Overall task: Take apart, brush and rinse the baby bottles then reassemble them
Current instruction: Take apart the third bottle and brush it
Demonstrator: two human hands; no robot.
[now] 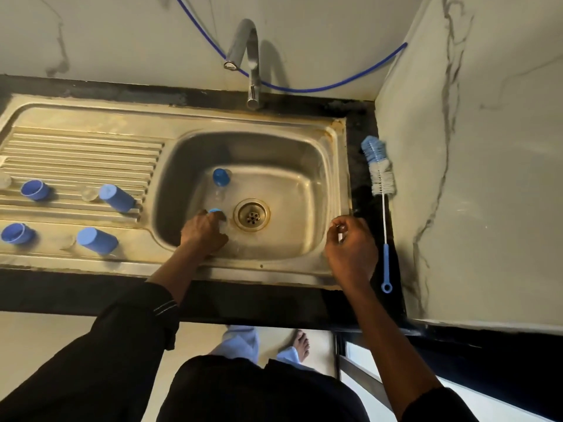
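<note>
A steel sink [274,271] sits in the table, a bottle brush [379,175] lies along the table's right edge, the left hand [203,234] grips a baby bottle [217,212] by the basin's drain, and the right hand [352,248] is curled over the rim, around what I can't tell.

The left hand [203,233] reaches down into the sink [262,271] basin near its front wall, knuckles up, fingers curled round a bottle [217,212]. Its forearm crosses the front rim at a slant, bare from the wrist up to a dark sleeve [152,309] pushed partway back. The right hand [351,248] hangs over the sink's right rim near the front right corner, back of the hand up, fingers bent in to meet the thumb, pinching a small pale thing [340,234] too small to name. Its forearm is bare and runs back toward the body
</note>
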